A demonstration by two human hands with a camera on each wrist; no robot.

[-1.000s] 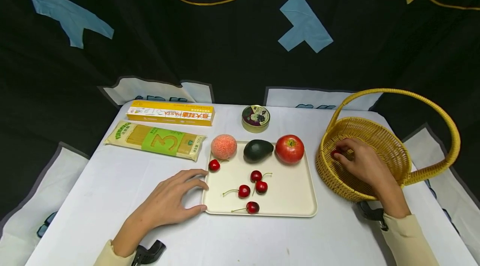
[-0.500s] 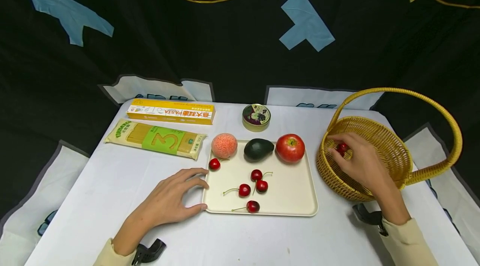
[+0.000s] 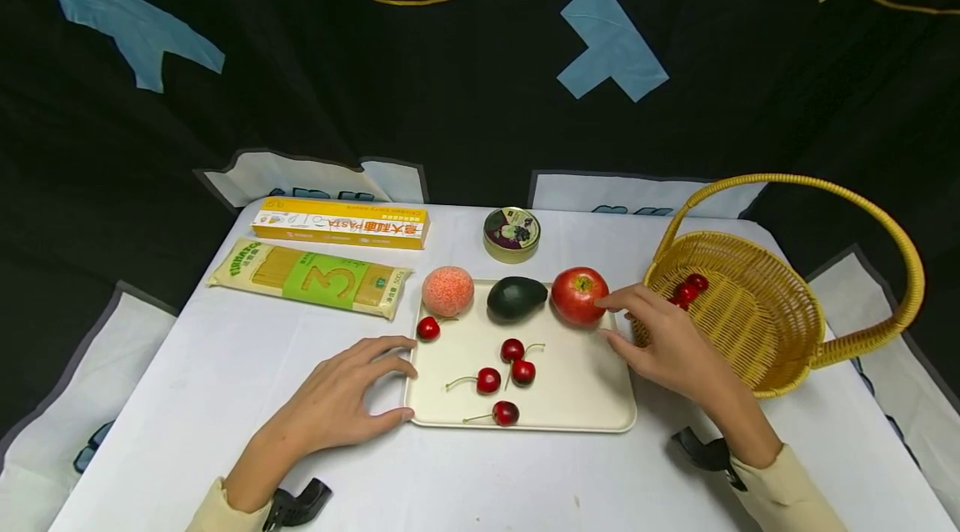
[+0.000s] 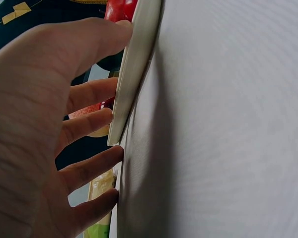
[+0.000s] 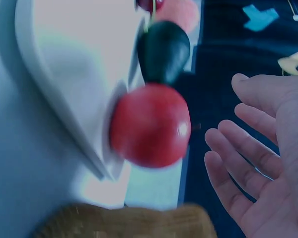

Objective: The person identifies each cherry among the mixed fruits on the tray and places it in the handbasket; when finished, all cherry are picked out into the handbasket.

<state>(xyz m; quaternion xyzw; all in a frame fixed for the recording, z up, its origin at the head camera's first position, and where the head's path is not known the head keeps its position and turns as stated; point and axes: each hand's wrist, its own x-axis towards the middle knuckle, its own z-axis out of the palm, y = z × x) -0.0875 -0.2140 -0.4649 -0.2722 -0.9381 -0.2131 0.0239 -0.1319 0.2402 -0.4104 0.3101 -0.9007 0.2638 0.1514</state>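
My left hand (image 3: 337, 399) rests at the left edge of a cream tray (image 3: 577, 399), its spread fingertips and thumb touching the rim. The right hand (image 3: 671, 344) is over the tray's right edge, fingers loosely bent and holding nothing, near a red apple (image 3: 579, 297); in the right wrist view a gap shows between the fingers and the apple (image 5: 151, 126). Beside the apple are a dark green avocado (image 3: 516, 299) and a pinkish peach (image 3: 447, 292). Several stemmed cherries (image 3: 488, 381) lie on the tray. More cherries (image 3: 686, 292) sit inside the yellow wicker basket (image 3: 780, 307).
The basket's tall arched handle (image 3: 911, 265) rises at the right. Behind the tray stands a round tin (image 3: 512, 234). At the back left lie a yellow pasta box (image 3: 341, 223) and a bag of noodles (image 3: 311, 278). A dark curtain (image 3: 450, 98) hangs behind the table.
My right hand has let go of a cherry in the basket and moved left, out of the basket to beside the apple. The left hand has stayed at the tray's edge.
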